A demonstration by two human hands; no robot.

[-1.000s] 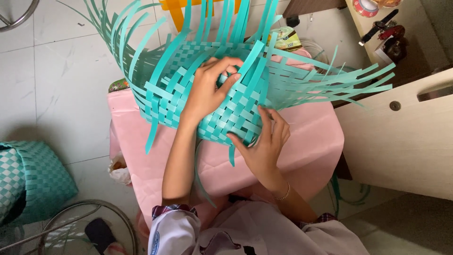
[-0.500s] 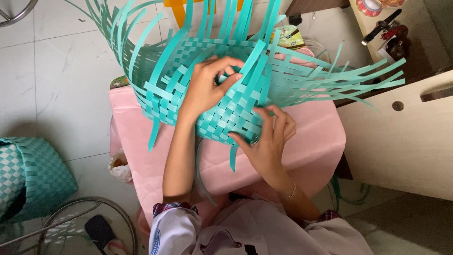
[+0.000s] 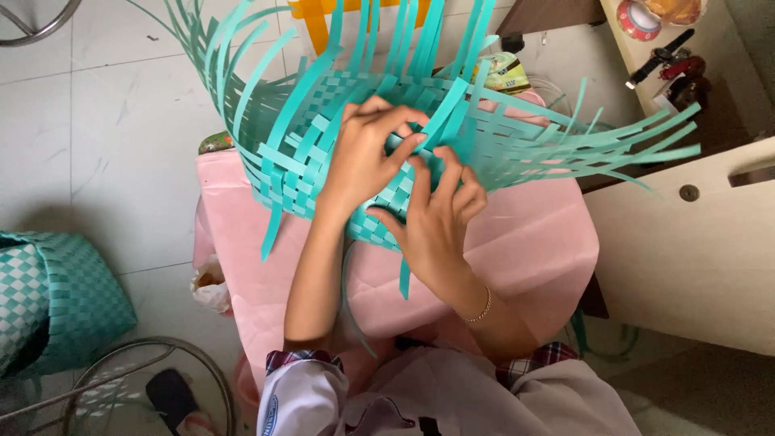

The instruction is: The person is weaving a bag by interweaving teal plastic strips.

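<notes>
Head view: half-woven teal strip basket [image 3: 323, 153] sits on the pink-covered worktop [image 3: 525, 250], toward its far edge, woven base facing the camera. Loose strip ends fan out up past the far edge and out over the right edge.

Left hand [image 3: 363, 157] lies on the woven base near its middle, fingers curled, fingertips pinching a teal strip [image 3: 440, 121] that runs diagonally up to the right. Right hand [image 3: 436, 214] is just below and right of it, touching the lower rim of the weave, fingers spread and bent, tips pressed on the strips beside the left hand's fingertips. The two hands touch or nearly touch; can't tell which. Thin bracelet [image 3: 482, 307] on the right wrist.

One strip end hangs down off the weave between the forearms, over the pink cover.

Around it: a finished teal-and-white checked woven basket [image 3: 56, 299] on the tiled floor at left, well apart from the worktop. Yellow plastic piece [image 3: 323, 16] behind the far edge. Light wooden cabinet [image 3: 686, 258] just beside the right edge. Roll of tape [image 3: 639, 18] on a shelf at top right.
</notes>
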